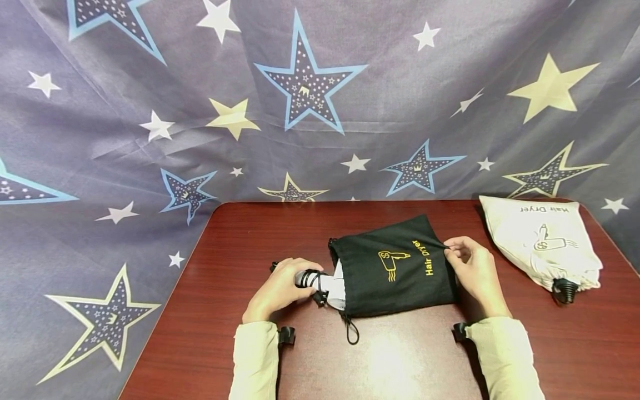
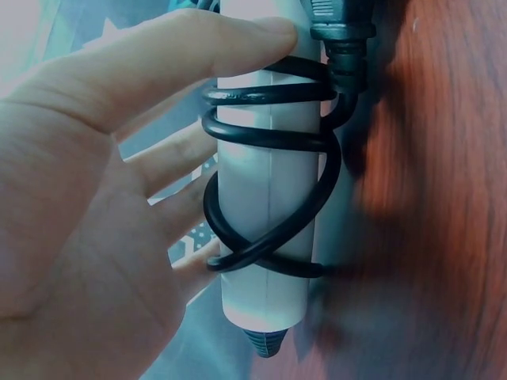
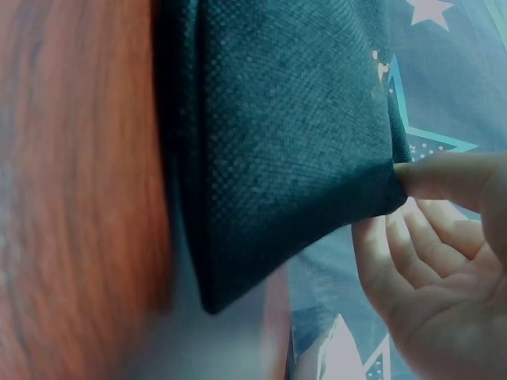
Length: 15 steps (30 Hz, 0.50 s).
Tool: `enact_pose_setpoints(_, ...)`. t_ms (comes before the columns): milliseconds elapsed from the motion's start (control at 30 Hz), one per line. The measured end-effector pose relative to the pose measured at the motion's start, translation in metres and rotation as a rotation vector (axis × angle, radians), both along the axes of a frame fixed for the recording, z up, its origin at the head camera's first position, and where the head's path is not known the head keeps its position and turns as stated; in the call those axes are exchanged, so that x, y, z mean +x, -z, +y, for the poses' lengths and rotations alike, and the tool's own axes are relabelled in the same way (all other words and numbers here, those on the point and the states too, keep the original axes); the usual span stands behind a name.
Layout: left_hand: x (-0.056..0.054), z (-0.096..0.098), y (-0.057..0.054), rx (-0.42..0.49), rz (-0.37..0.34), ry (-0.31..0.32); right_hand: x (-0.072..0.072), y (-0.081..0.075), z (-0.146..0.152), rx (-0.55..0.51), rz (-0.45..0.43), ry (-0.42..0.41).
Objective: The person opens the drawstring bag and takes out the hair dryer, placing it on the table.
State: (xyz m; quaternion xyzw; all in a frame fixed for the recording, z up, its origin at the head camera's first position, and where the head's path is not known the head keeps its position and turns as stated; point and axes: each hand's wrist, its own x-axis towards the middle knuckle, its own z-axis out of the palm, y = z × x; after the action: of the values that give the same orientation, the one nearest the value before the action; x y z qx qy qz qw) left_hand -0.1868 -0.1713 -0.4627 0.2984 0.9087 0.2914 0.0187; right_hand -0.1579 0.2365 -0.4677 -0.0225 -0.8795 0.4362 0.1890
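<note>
A white hair dryer sticks out of the open mouth of a black drawstring bag marked "Hair Dryer". Most of its body is hidden inside the cloth. My left hand grips the dryer's handle, thumb on one side and fingers behind it. Black cord winds round that handle, and the plug lies against its side. At the bag's closed end, my right hand pinches the edge of the cloth between thumb and fingers, as the right wrist view shows too.
A white drawstring bag, also printed "Hair Dryer", lies at the right of the reddish-brown table, with a black ribbed cord end poking out. A cord loop hangs from the black bag. Behind the table hangs a star-patterned cloth.
</note>
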Motion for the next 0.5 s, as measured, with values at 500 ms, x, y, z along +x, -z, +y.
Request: enact_pose_setpoints(500, 0.0024, -0.0009, -0.0040, 0.024, -0.056, -0.007, 0.0004, 0.0006, 0.0070, 0.034, -0.030, -0.024)
